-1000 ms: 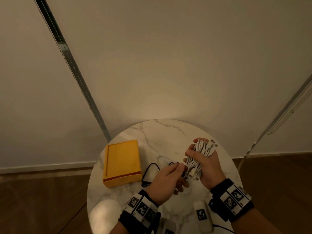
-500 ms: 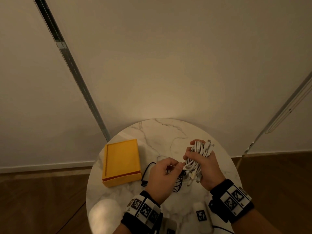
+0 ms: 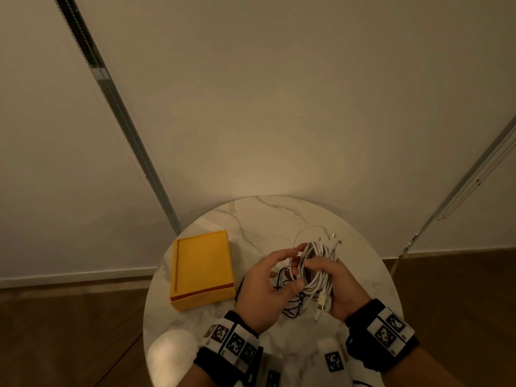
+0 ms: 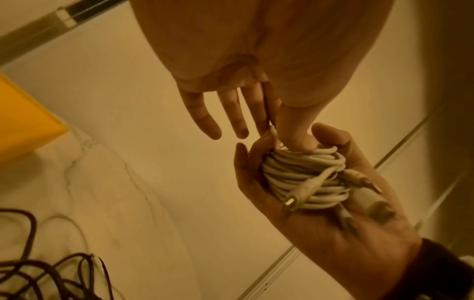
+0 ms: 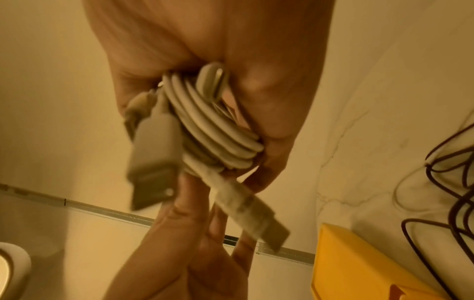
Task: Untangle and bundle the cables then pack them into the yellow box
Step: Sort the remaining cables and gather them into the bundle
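My right hand (image 3: pixel 335 283) grips a coiled white cable bundle (image 3: pixel 315 266) in its palm, over the round marble table (image 3: pixel 279 216). Several plugs stick out of the coil (image 4: pixel 302 172) at both ends. My left hand (image 3: pixel 290 269) pinches a loose white strand between thumb and index finger beside the coil, and its thumb presses on the windings while the other fingers (image 4: pixel 205 117) stay straight. A tangled black cable (image 3: pixel 290 303) lies on the table under both hands. The yellow box (image 3: pixel 201 269) sits to the left, apart from the hands.
White tagged devices (image 3: pixel 332 358) lie at the table's near edge between my wrists. A white wall with metal rails (image 3: pixel 117 107) stands right behind the table. Wooden floor (image 3: pixel 69 331) surrounds it.
My left hand has moved up from the coil's lower side to its upper left. A loop of white strand now arches above the bundle. The right hand has kept its hold.
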